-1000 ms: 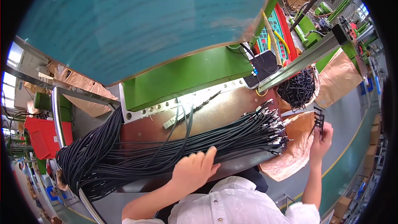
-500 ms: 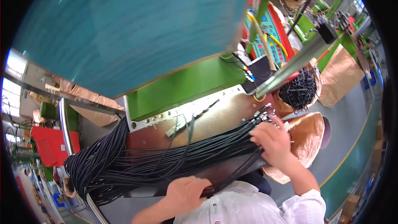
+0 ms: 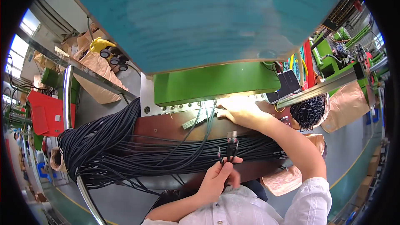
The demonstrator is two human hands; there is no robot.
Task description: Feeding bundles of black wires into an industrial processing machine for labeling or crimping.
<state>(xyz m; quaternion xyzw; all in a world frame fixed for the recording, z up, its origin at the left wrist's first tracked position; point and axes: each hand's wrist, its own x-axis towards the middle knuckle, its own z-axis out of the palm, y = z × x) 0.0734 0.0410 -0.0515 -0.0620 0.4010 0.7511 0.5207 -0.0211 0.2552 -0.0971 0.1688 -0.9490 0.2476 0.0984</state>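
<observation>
Right hand (image 3: pixel 238 111) has moved up to the lit green machine opening (image 3: pixel 216 84), grip unclear; left hand (image 3: pixel 217 177) now pinches black cable ends (image 3: pixel 229 150).

Bright, even daylight fills the scene, strongest from the windows (image 3: pixel 18 37) at far left of the green machine block (image 3: pixel 214 84). The teal panel (image 3: pixel 204 16) above it looks smeared with blur. Straight edges bend toward the black circular rim.

White button shirt (image 3: pixel 266 208), short sleeves, bare forearms.
</observation>
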